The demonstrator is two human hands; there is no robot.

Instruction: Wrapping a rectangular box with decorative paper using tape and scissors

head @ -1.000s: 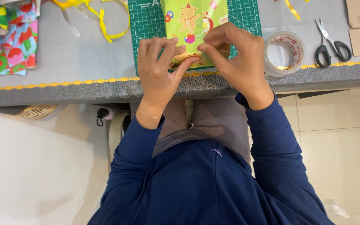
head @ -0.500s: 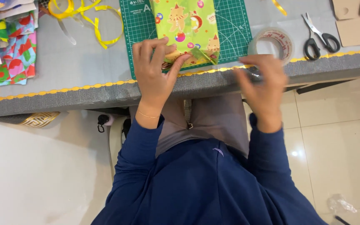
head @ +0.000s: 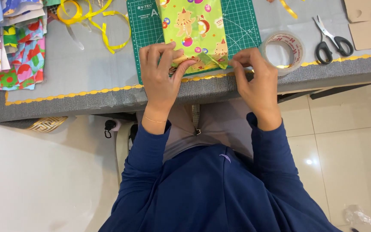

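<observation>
A box wrapped in green cartoon-print paper (head: 192,25) lies on a green cutting mat (head: 144,34) at the table's near edge. My left hand (head: 159,73) presses the folded paper at the box's near end, fingers curled over it. A loose triangular flap (head: 213,60) sticks out at the right corner of that end. My right hand (head: 256,79) sits just right of the flap with thumb and fingers pinched together. They seem to hold a small piece of clear tape, which is hard to make out.
A roll of clear tape (head: 295,43) stands right of the mat, with black-handled scissors (head: 329,41) and brown card pieces (head: 368,30) beyond it. Yellow ribbon (head: 104,25) and a stack of patterned papers (head: 13,47) lie to the left. The grey table's edge (head: 86,101) has yellow trim.
My right hand left the box end, went to the table edge beside the tape roll, and has come back to the flap with fingers pinched. My left hand stayed on the fold.
</observation>
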